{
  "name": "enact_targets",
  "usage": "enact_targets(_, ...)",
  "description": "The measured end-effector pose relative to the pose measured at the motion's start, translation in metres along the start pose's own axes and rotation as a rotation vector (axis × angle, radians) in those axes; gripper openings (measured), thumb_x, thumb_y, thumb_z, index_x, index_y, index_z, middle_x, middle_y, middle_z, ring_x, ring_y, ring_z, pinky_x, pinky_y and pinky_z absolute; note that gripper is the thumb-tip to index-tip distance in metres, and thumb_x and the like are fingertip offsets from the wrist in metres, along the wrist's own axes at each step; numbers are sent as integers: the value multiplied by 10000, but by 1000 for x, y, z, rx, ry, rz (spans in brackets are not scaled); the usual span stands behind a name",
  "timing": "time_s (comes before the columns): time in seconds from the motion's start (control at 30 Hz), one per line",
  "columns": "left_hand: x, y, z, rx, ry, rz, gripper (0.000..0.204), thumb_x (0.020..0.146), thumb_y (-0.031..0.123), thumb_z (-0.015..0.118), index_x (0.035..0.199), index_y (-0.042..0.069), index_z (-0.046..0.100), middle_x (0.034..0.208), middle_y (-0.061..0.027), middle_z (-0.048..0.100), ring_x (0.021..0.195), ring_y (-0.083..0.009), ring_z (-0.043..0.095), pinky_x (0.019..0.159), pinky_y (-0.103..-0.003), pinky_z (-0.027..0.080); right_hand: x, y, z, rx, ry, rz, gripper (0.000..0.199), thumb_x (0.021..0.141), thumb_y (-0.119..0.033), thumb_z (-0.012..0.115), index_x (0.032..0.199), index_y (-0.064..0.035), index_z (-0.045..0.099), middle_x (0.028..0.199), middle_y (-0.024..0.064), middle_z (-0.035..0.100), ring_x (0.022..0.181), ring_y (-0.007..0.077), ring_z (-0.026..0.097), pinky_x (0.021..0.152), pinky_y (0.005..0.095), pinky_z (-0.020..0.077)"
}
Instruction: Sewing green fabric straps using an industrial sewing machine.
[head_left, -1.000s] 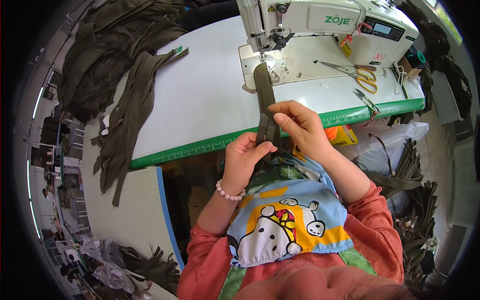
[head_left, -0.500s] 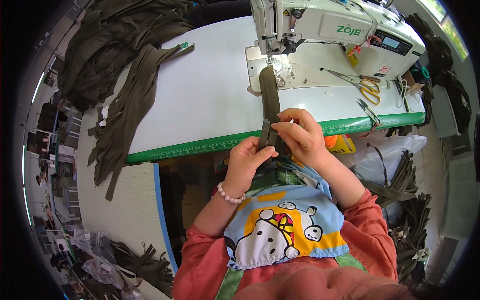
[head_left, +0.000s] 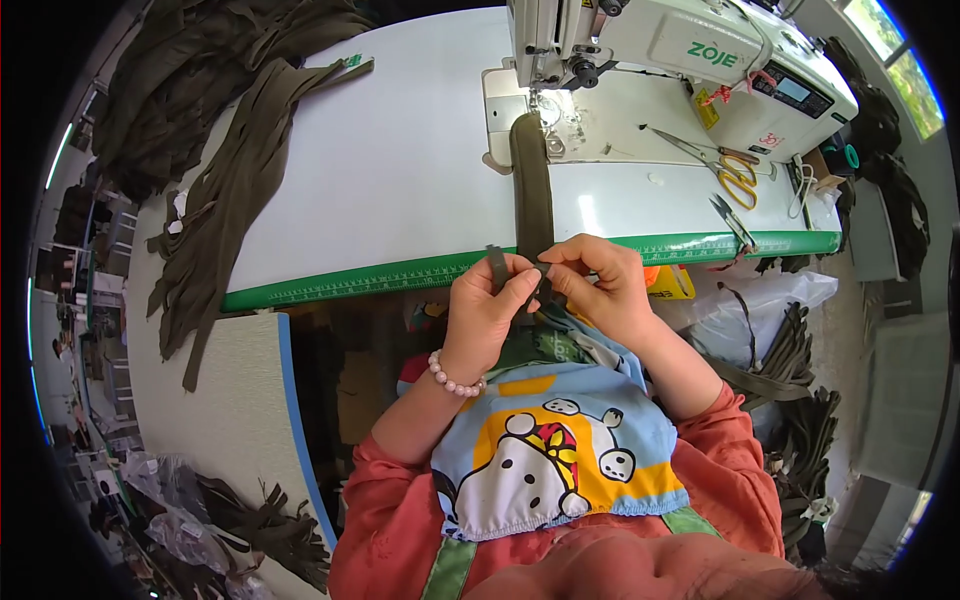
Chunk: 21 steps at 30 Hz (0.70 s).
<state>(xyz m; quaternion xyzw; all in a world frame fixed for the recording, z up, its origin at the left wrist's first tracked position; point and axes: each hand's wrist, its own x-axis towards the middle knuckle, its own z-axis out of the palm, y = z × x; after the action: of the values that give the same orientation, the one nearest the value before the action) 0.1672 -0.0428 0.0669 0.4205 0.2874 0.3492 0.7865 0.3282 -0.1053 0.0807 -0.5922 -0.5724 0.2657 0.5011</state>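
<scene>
A long olive-brown fabric strip (head_left: 533, 185) runs from below the sewing machine's needle area toward me, over the table's front edge. My left hand (head_left: 478, 315) is closed in a pinch on the near end of the strip. A narrow dark band end (head_left: 497, 262) sticks up past its fingers. Right beside it, my right hand (head_left: 603, 290) pinches the same end, thumb and forefinger pressed together. The fingers cover most of what lies between them. The white sewing machine (head_left: 690, 45) stands just beyond, its presser foot over the strip's far end.
Yellow-handled scissors (head_left: 738, 182) and small thread snips (head_left: 733, 220) lie right of the strip. A bundle of olive strips (head_left: 235, 180) hangs over the table's left side, beside a larger dark fabric heap (head_left: 165, 90). Green measuring tape (head_left: 380, 288) lines the front edge.
Both hands have drawn close together at the strip's near end. The narrow band, earlier lying along the strip, now points up and left past the left fingers. The view has shifted slightly.
</scene>
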Motion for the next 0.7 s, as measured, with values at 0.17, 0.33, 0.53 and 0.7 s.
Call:
enact_targets(0.17,3,-7,-3,147,-9,119,58,907,71,644,938,25,624,793,31,595,679,-31,519,615,-192,454,0,-6,-3,432,-74,314,106,875,-33,660,967,18,669,782,25,673,665,58,607,569,210,485)
enact_targets(0.33,6,-11,-5,208,21,180,47,904,60,645,927,25,624,771,60,577,679,-8,474,599,-175,408,3,-11,-8,484,-139,408,149,895,-75,660,1000,29,681,817,30,687,687,60,618,588,199,499)
enact_targets(0.53,10,-13,-8,252,12,187,37,900,51,647,914,22,628,779,67,582,689,2,466,611,-171,408,9,-10,-7,483,-103,496,167,893,-72,668,1017,40,685,815,62,695,679,82,645,577,196,506)
enact_targets(0.7,8,-12,-6,273,13,163,40,894,53,653,906,21,631,797,56,601,718,-4,501,635,-178,429,10,-2,-3,548,-128,470,160,892,-61,665,1013,43,682,823,65,699,681,92,656,568,200,509)
